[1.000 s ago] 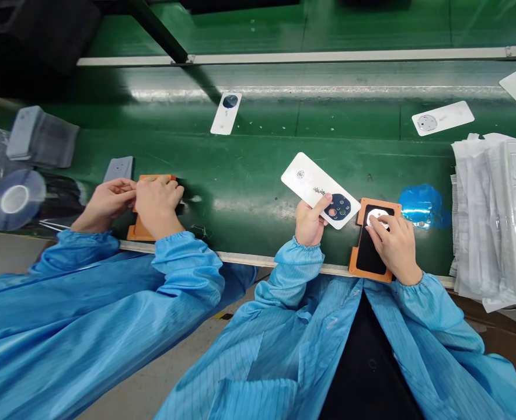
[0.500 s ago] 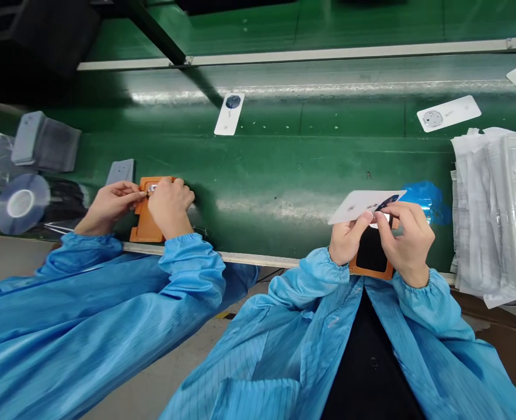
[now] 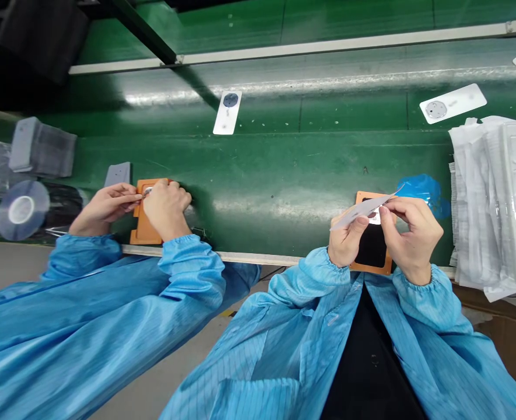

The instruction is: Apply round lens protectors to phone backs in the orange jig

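My left hand (image 3: 346, 242) grips a thin white panel (image 3: 361, 211) by its lower left end, thumb on top. The panel is tilted and seen nearly edge-on. My right hand (image 3: 412, 236) has thumb and index finger closed at the panel's right end; the exact pinch point is partly hidden. Below both hands lies an orange fixture (image 3: 372, 269) with a black pad (image 3: 370, 248) and a shiny silver patch (image 3: 375, 218) near its top. Crumpled blue film (image 3: 422, 189) lies just beyond my right hand.
To the left, a co-worker's hands (image 3: 167, 207) work over another orange fixture (image 3: 146, 230). White panels with round patches (image 3: 227, 119) (image 3: 462, 104) lie farther back. Stacked clear trays and wrappers (image 3: 477, 204) stand at right. A film roll (image 3: 22, 210) sits at far left.
The white panel has tipped to a steeper angle, and its dark round patch no longer shows. My right hand has shifted slightly right. More of the fixture's top edge is visible.
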Demonstrator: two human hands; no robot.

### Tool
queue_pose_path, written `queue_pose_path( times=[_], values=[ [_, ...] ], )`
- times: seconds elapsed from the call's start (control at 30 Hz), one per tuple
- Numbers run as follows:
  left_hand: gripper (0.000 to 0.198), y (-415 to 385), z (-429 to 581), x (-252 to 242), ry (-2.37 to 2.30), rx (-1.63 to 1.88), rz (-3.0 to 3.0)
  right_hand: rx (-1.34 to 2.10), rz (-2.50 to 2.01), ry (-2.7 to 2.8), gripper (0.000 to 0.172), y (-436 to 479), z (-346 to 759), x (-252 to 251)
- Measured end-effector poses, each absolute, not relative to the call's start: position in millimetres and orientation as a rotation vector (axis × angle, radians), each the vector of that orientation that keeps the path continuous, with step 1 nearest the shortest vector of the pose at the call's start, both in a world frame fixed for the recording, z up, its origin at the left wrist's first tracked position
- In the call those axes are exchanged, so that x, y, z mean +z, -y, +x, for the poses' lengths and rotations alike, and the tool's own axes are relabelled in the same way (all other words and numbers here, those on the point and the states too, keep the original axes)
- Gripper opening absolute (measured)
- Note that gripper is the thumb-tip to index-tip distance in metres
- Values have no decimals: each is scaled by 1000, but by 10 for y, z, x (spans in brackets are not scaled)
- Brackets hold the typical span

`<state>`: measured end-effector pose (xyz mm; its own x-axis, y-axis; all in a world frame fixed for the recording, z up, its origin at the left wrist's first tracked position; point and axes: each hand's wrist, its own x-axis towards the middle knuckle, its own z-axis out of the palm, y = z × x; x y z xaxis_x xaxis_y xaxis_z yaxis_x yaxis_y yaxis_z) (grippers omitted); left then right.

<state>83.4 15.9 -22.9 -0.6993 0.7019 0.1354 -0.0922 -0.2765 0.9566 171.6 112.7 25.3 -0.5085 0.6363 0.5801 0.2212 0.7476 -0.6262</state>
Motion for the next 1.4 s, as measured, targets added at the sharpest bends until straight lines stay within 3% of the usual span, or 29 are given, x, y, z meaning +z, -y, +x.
queue_pose_path(
  times=[0.43,0.63,0.73,0.9,1.03,1.1,1.13,1.23,1.27,1.4],
  values=[
    [45,-152,811,-177,-1549,2008,1014,623,-650,2062,6,-1144,1697,215],
    [43,-140,870,-101,-1603,1955,1193,412,-726,2126,10,-1088,1617,244],
    [41,-146,852,-140,-1594,1911,1016,337,-756,2180,12,-1140,1609,235],
    [53,-83,341,-234,-1416,2066,167,265,-932,2098,8,-1864,1976,-86],
    [46,39,-24,-215,-1321,2147,-32,171,-960,2278,39,-2460,2376,-497],
    [49,59,-15,-194,-1284,2105,49,144,-932,2327,45,-2466,2462,-544],
    [51,55,26,-186,-1282,2075,108,143,-943,2326,40,-2391,2472,-500],
    [51,15,199,-176,-1419,1988,369,197,-939,2322,9,-1994,2402,-148],
    [48,3,249,-179,-1500,1944,525,249,-898,2335,9,-1853,2358,-2],
    [35,-17,353,-240,-1656,1580,1456,457,-511,2507,39,-1493,2219,316]
  ],
)
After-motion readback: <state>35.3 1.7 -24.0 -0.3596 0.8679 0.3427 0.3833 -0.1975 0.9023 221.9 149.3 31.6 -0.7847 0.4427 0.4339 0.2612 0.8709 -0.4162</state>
